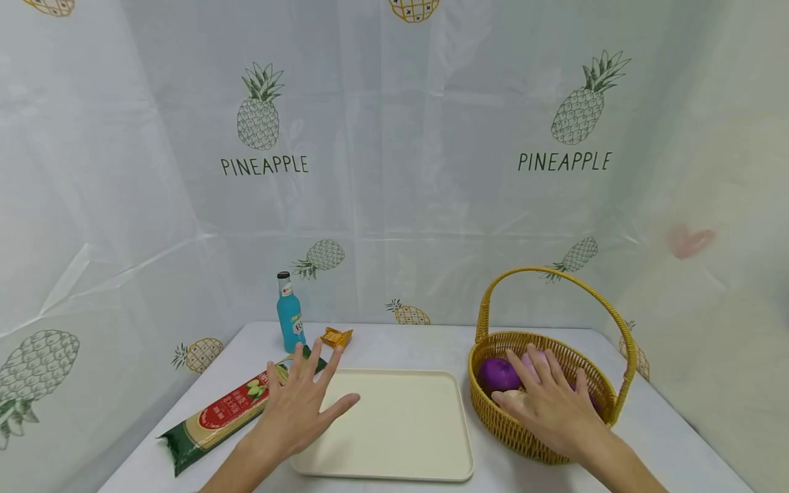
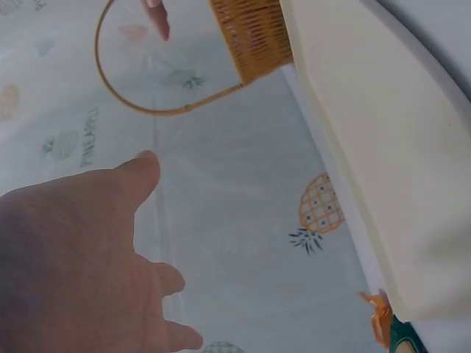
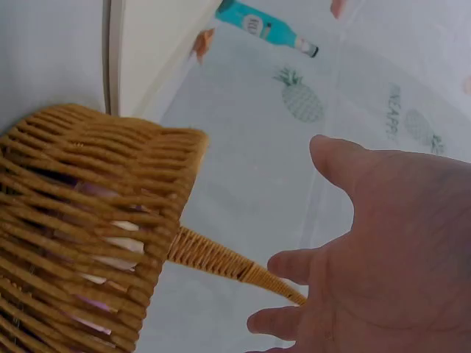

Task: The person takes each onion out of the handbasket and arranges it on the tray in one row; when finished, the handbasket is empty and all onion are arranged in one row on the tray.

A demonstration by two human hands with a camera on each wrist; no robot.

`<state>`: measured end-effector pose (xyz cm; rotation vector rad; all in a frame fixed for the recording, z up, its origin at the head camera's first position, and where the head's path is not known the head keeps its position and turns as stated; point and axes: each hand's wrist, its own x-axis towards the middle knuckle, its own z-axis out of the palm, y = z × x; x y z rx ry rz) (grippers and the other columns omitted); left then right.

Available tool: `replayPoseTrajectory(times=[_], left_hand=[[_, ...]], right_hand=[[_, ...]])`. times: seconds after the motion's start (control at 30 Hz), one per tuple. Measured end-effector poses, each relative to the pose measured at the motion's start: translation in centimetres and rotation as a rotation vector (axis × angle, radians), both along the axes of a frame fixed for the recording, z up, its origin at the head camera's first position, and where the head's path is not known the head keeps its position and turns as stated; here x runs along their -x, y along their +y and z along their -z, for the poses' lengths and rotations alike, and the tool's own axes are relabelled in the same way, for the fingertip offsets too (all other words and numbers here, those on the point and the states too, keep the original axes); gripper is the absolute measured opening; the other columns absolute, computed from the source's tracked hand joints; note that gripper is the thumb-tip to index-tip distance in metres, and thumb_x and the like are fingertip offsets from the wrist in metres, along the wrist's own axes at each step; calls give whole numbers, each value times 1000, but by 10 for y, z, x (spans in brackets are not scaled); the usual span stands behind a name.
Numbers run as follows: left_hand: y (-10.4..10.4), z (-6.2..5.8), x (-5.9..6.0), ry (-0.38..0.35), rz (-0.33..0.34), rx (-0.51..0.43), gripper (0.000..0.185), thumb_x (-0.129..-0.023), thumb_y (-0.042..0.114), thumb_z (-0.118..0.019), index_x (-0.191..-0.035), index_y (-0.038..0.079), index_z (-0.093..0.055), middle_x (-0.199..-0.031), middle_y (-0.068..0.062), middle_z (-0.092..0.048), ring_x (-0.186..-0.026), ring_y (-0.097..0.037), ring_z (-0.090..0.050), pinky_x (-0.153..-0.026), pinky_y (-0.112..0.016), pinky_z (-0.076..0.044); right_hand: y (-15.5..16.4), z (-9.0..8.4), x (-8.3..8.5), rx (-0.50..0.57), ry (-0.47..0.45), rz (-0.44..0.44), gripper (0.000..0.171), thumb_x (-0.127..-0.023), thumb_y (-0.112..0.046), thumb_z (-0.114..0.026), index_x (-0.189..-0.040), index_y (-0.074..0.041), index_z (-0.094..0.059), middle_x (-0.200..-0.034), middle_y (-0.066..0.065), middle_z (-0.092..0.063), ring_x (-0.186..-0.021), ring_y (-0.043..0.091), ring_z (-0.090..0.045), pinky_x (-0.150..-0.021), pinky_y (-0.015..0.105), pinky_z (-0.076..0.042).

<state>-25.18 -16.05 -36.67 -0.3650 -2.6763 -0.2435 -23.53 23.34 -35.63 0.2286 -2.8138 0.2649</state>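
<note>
your left hand (image 1: pixel 297 409) hovers with fingers spread over the left edge of the cream tray (image 1: pixel 401 438), just beside the pasta packet (image 1: pixel 228 411) lying along the surface's left edge. your right hand (image 1: pixel 550 404) reaches into the wicker basket (image 1: pixel 493 411) at the right side, fingers spread over the purple ball (image 1: pixel 496 373), gripping nothing. a blue bottle (image 1: pixel 290 313) stands near the back edge.

White table (image 1: pixel 666 438) carries cream tray (image 1: pixel 401 424), wicker basket (image 1: pixel 536 438), pasta packet (image 1: pixel 228 411), blue bottle (image 1: pixel 290 313), orange wrapper (image 1: pixel 336 337), perhaps sweet.
</note>
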Motion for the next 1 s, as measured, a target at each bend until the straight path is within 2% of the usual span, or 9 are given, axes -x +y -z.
replayPoseTrajectory(times=[0.27,0.43,0.53,0.67,0.8,1.0], left_hand=[[-8,5,9,9,-3,8,83,-88,73,-45,-154,25,-32,-162,-13,-24,-149,-45,-15,-107,-82,-10],[-15,11,16,3,-5,17,82,-88,71,-46,-154,25,-32,-162,-14,-24,-148,-45,-21,-107,-80,-20],[-20,15,20,-21,-1,2,83,-87,69,-51,-155,25,-31,-161,-16,-27,-144,-46,-29,-104,-78,-29],[-29,20,25,-94,21,-47,84,-87,63,-58,-156,26,-28,-156,-20,-33,-136,-47,-41,-96,-74,-41],[-37,25,28,-195,44,-118,85,-87,59,-61,-156,24,-26,-154,-23,-36,-134,-51,-42,-99,-73,-40],[-47,33,33,-305,77,-217,83,-88,44,-68,-156,20,-27,-152,-24,-39,-137,-46,-41,-101,-68,-43]], right_hand=[[15,-1,6,37,-17,-37,81,-92,-68,-43,-154,-19,-30,-160,24,-21,-144,52,-19,-101,84,-13],[22,2,8,50,-35,-62,79,-92,-65,-46,-154,-18,-30,-158,25,-26,-141,52,-25,-99,84,-21],[26,3,9,59,-46,-75,80,-92,-64,-49,-153,-17,-31,-156,24,-31,-139,51,-32,-94,83,-27],[31,3,11,100,-64,-127,77,-93,-60,-51,-152,-13,-34,-150,24,-41,-130,50,-46,-91,76,-40],[35,5,12,145,-88,-172,74,-94,-56,-52,-149,-9,-38,-143,27,-48,-120,49,-55,-91,65,-49],[39,6,17,142,-157,-163,76,-90,-57,-58,-147,-9,-41,-144,32,-45,-116,54,-56,-82,68,-51]])
